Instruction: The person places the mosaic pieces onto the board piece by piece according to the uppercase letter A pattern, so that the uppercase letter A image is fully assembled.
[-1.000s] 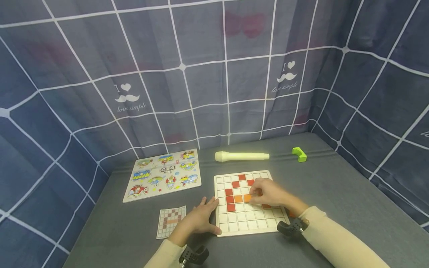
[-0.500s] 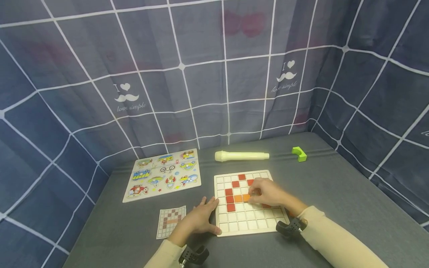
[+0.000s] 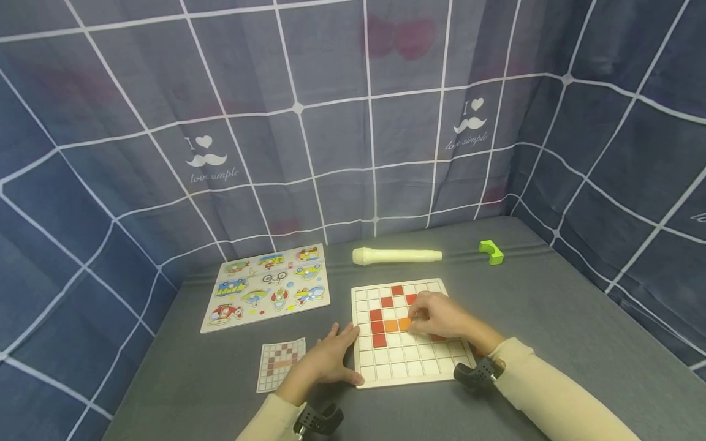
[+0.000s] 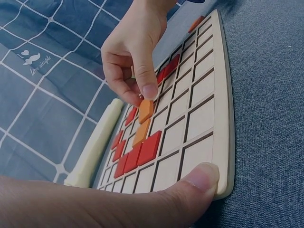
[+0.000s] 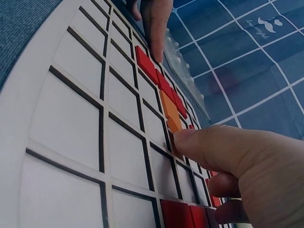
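Note:
A pale wooden grid board (image 3: 399, 371) lies on the grey cloth, with several red tiles (image 3: 378, 331) set in its cells. My left hand (image 3: 326, 361) rests at the board's left side, fingers spread along the edge and thumb on the near corner. Above the middle row, my right hand (image 3: 439, 315) pinches an orange tile (image 4: 146, 111) between thumb and fingers. That tile is tilted beside another orange tile (image 3: 390, 326) lying flat in its cell. Whether the pinched tile sits in a cell cannot be told.
A small printed pattern card (image 3: 280, 365) lies left of the board. Farther back are a vehicle puzzle board (image 3: 214, 323), a cream toy microphone (image 3: 398, 256) and a green curved block (image 3: 493, 252). An orange piece (image 4: 196, 23) lies past the board's right edge.
The right hand and the pinched orange tile have shifted very slightly left, toward the flat orange tile. The left hand stays in place on the board.

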{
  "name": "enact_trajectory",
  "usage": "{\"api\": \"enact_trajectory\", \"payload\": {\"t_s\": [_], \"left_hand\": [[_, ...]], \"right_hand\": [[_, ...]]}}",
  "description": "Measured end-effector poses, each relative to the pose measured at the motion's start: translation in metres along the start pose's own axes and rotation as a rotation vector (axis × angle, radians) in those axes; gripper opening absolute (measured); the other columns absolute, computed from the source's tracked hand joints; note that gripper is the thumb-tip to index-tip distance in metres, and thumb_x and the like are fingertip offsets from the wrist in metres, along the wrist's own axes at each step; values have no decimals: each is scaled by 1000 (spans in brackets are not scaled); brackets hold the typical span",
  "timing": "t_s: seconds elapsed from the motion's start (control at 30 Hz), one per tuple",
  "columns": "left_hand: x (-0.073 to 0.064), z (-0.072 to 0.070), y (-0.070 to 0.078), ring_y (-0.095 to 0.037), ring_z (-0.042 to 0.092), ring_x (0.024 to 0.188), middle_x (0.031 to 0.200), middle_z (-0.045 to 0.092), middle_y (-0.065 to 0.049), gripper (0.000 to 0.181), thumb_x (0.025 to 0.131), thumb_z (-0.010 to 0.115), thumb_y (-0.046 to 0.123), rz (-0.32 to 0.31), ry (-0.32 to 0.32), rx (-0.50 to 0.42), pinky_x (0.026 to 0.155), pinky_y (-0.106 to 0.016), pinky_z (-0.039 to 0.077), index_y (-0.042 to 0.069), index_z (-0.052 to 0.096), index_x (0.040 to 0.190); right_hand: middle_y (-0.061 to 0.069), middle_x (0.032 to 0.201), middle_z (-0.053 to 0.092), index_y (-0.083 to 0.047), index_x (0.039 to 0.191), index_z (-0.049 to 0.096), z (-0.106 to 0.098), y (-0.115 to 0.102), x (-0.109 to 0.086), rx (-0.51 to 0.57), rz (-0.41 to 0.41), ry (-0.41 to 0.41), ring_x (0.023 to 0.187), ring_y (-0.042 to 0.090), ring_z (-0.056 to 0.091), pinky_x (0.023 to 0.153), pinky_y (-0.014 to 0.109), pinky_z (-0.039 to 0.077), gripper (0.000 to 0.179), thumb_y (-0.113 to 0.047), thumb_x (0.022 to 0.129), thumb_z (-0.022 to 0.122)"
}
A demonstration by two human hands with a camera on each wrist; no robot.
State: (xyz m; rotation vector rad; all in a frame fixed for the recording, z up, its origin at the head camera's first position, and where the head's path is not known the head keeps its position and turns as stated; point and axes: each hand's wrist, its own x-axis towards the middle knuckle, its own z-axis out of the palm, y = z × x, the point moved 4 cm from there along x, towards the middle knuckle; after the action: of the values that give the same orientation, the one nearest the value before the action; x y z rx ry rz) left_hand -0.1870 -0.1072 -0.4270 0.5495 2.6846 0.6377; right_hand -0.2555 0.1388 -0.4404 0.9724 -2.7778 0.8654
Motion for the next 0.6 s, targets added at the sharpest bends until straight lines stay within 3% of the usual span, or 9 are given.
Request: {"api": "enact_trajectory", "payload": {"t_s": [0.6], "left_hand": [[-2, -2, 3, -53, 18, 147, 159, 30, -22, 99, 68, 87, 29, 6, 5, -7, 108, -77, 24, 0, 38, 149]], "right_hand": [[-9, 84, 63, -16, 94, 75, 1, 0, 1, 0, 21, -16, 75, 1, 51, 69, 19, 46, 24, -31, 76, 81]]}}
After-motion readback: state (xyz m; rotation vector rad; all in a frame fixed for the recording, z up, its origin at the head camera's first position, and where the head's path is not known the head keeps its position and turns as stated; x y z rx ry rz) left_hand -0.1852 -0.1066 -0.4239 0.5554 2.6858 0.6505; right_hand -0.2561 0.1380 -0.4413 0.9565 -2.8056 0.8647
